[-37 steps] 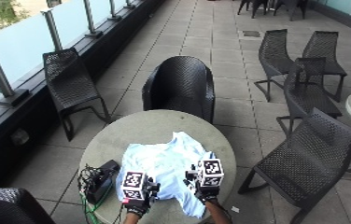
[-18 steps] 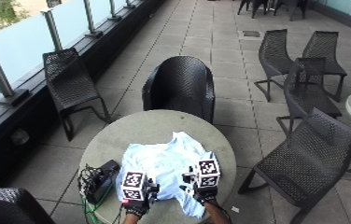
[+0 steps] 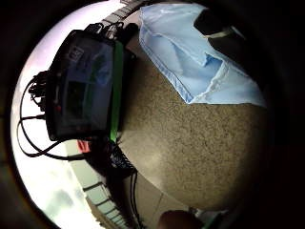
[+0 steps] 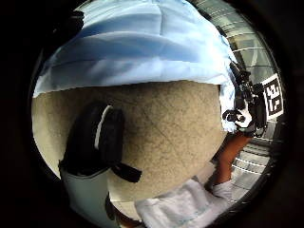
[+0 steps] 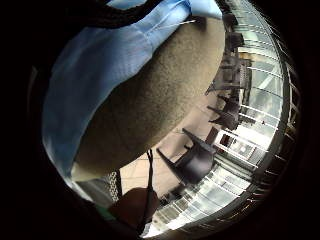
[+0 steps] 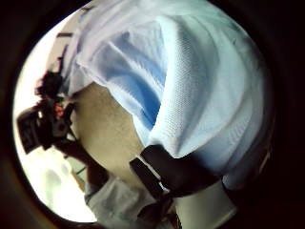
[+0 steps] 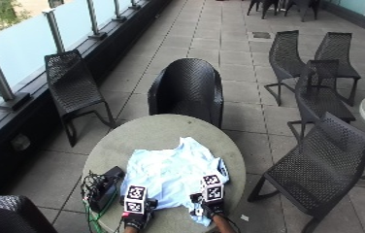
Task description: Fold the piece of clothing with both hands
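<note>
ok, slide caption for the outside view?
Both gloved hands at the near hem of a light blue garment on a round table.

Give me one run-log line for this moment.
shirt: flat on table | left hand: at near hem | right hand: grips near hem

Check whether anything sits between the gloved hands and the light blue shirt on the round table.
Nothing visible does. The left hand and right hand are already at the near edge of the light blue shirt; the black device lies beside it.
</note>
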`<act>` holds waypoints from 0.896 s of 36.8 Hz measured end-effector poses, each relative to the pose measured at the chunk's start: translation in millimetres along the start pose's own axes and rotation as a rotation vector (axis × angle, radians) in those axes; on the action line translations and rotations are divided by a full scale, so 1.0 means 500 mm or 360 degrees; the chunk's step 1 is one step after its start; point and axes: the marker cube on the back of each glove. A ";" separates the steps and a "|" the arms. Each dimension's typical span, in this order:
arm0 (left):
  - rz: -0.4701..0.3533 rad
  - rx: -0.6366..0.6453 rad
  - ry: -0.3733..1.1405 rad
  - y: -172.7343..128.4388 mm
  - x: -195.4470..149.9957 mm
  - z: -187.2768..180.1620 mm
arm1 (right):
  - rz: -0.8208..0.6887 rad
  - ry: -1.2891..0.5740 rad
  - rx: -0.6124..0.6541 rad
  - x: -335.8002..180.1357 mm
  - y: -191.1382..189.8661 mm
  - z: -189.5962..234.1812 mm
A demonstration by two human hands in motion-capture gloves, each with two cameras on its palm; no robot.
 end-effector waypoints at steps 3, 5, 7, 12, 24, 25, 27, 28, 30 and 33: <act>0.0004 0.0176 -0.0036 -0.022 -0.008 0.014 | -0.0010 -0.0072 0.0105 0.009 -0.013 -0.002; -0.0004 0.0342 -0.0104 -0.038 -0.011 0.017 | -0.0004 -0.0038 0.0237 0.014 -0.019 -0.007; -0.0014 0.0503 -0.0200 -0.044 -0.011 0.008 | -0.0004 0.0047 0.0402 0.016 -0.022 -0.013; 0.0018 0.0654 -0.0250 -0.018 0.016 -0.024 | -0.0069 0.0191 0.0712 0.018 -0.044 -0.014; 0.0215 0.0278 0.0164 0.138 -0.001 -0.160 | -0.0450 -0.0119 0.0163 0.021 0.121 -0.155; 0.0224 0.0259 0.0171 0.141 -0.003 -0.177 | -0.0469 -0.0138 0.0154 0.022 0.122 -0.173; 0.0218 0.0230 0.0156 0.135 -0.009 -0.213 | -0.0464 -0.0158 0.0150 0.022 0.117 -0.220; 0.0200 0.0220 0.0134 0.121 -0.012 -0.230 | -0.0440 -0.0166 0.0161 0.021 0.107 -0.250; 0.0133 0.0202 0.0061 0.074 -0.019 -0.265 | -0.0363 -0.0192 0.0212 0.019 0.059 -0.313; -0.0005 0.0193 -0.0057 -0.013 -0.029 -0.291 | -0.0237 -0.0247 0.0230 0.014 -0.030 -0.375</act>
